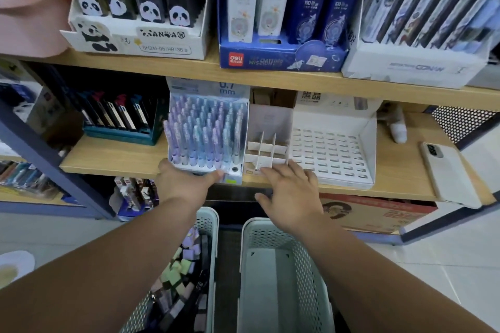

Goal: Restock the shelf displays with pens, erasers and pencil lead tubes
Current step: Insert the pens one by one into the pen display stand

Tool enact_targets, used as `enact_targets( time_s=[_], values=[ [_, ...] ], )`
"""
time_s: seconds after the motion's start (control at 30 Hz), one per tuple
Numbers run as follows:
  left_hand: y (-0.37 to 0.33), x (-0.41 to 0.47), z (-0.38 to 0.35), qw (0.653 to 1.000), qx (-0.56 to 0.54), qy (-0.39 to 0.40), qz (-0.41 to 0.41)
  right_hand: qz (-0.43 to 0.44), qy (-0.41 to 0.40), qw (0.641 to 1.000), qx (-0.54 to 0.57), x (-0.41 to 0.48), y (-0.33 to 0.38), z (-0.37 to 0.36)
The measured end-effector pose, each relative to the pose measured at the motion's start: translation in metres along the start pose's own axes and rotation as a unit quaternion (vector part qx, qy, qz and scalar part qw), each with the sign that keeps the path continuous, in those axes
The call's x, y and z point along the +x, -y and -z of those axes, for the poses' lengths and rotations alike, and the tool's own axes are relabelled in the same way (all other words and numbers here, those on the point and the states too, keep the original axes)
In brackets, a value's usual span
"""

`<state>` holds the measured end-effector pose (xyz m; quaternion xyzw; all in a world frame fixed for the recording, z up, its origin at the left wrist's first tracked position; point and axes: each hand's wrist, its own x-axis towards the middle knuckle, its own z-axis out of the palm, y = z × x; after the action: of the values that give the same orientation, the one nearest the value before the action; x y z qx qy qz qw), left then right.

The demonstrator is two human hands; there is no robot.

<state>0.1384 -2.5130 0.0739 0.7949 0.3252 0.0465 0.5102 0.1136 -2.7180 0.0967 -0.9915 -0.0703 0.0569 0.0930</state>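
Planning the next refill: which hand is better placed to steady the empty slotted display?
Probably right: the right hand lies at the slotted display; the left hand touches the pen box.

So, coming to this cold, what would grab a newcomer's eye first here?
The white display box packed with pastel purple and blue pens at the front of the middle shelf, with the left hand on its front edge. Further right sits an empty white slotted display tray, the right hand spread near its front corner. Below, a pale green perforated basket stands empty.
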Motion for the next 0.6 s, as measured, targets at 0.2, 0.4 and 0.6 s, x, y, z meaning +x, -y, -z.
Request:
enact_targets(
  time_s=[0.2, 0.4, 0.6],
  values=[
    [-0.011, 0.014, -0.006, 1.000, 0.016, 0.001, -0.025, 0.004, 0.009, 1.000, 0.005, 0.011, -0.011, 0.003],
    [-0.009, 0.014, -0.008, 1.000, 0.013, 0.020, -0.018, -0.016, 0.004, 1.000, 0.026, 0.011, -0.007, 0.003],
    [0.030, 0.006, 0.042, 0.995, 0.065, 0.045, -0.067, 0.017, -0.140, 0.990, -0.002, -0.014, 0.015, -0.012]
  ],
)
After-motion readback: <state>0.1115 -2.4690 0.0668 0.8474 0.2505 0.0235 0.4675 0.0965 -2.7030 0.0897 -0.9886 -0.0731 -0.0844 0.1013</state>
